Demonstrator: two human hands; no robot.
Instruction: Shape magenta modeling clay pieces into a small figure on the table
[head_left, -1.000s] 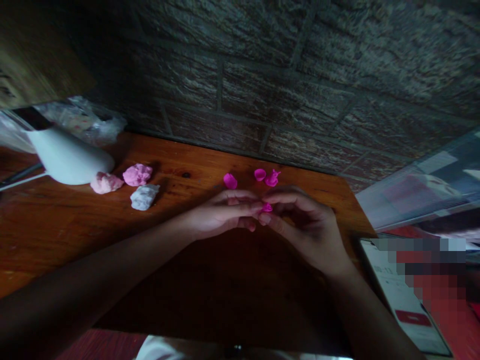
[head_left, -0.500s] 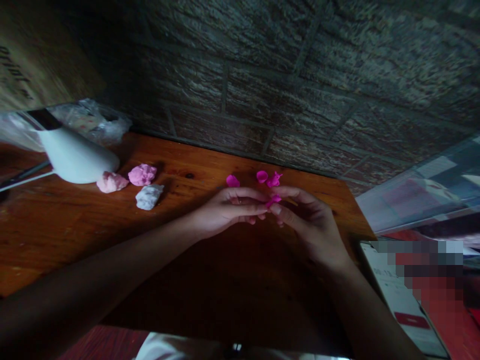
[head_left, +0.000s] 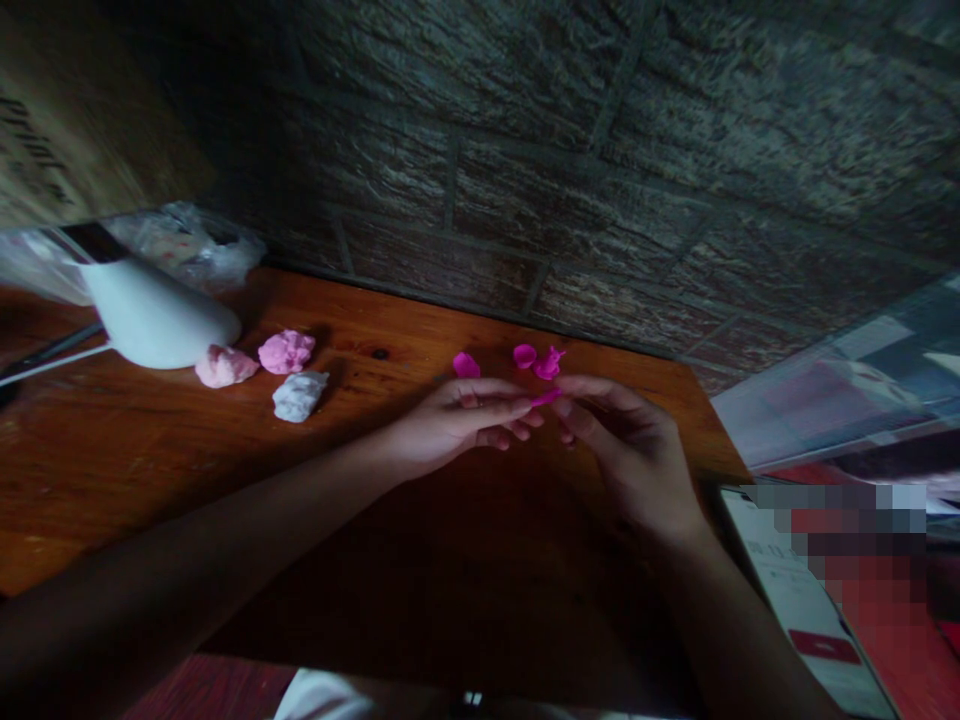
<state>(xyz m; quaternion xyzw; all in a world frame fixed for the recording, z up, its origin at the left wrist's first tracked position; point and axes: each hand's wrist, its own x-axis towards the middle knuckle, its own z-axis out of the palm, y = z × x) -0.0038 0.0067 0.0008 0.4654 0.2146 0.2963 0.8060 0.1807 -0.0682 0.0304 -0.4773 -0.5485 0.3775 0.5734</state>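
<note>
Right hand (head_left: 645, 455) drawn slightly outward since earlier frame; magenta clay piece (head_left: 546, 398) pinched above worktop (head_left: 150, 440) by fingers of left hand (head_left: 439, 428) and right; thinning apparently being done, gentle pressure needed next.

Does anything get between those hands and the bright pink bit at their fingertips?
Nothing visible does: the bright pink bit sits directly in the grip of the left hand and right hand. The other bright pink pieces lie beyond the hands, on the table.
</note>
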